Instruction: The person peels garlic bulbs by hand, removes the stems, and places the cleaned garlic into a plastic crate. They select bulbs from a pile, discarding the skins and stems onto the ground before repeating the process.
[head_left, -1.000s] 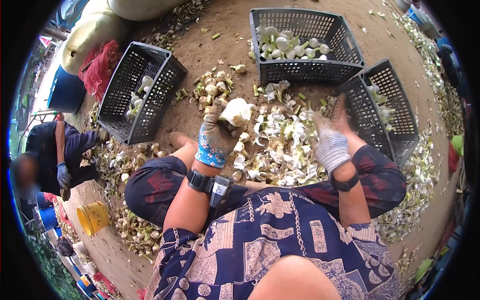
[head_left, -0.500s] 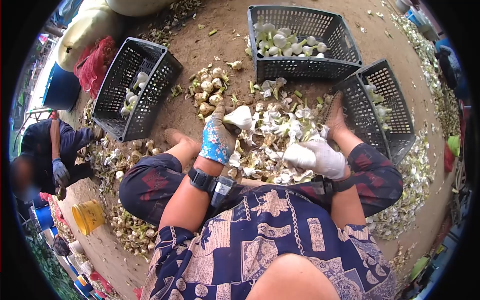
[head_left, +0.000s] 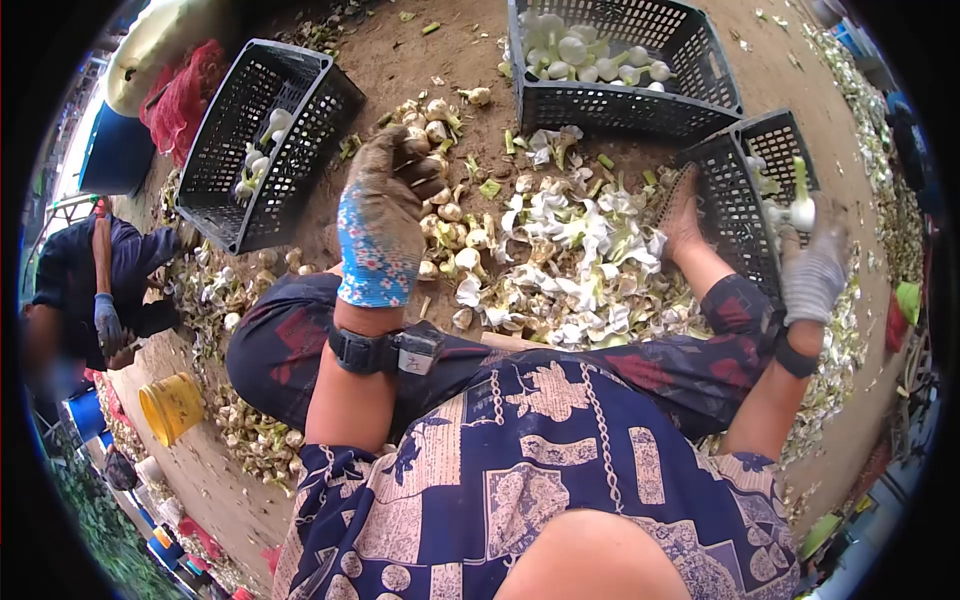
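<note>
My left hand [head_left: 380, 220], in a soiled glove with a blue floral cuff, hovers over the near-left edge of a pile of untrimmed garlic bulbs [head_left: 470, 235]. Its fingers are apart and slightly bent, with nothing seen in them. Off to the right, my right hand [head_left: 815, 265] in a pale glove is at the right-hand black crate [head_left: 735, 215]. A clean white garlic bulb [head_left: 802, 212] with a green stem pointing up is at its fingertips, which are partly blurred. Other white bulbs lie inside that crate.
Peeled garlic skins [head_left: 590, 260] cover the ground between my legs. A black crate with white bulbs [head_left: 630, 105] stands ahead, another black crate [head_left: 300, 150] at left. A co-worker [head_left: 110, 270] crouches at far left near a yellow bucket [head_left: 170, 408]. A red net [head_left: 185, 100] lies beyond.
My right hand has moved from the skins out to the right crate and now has the white bulb. My left hand has let go of that bulb and shifted left to the untrimmed garlic.
</note>
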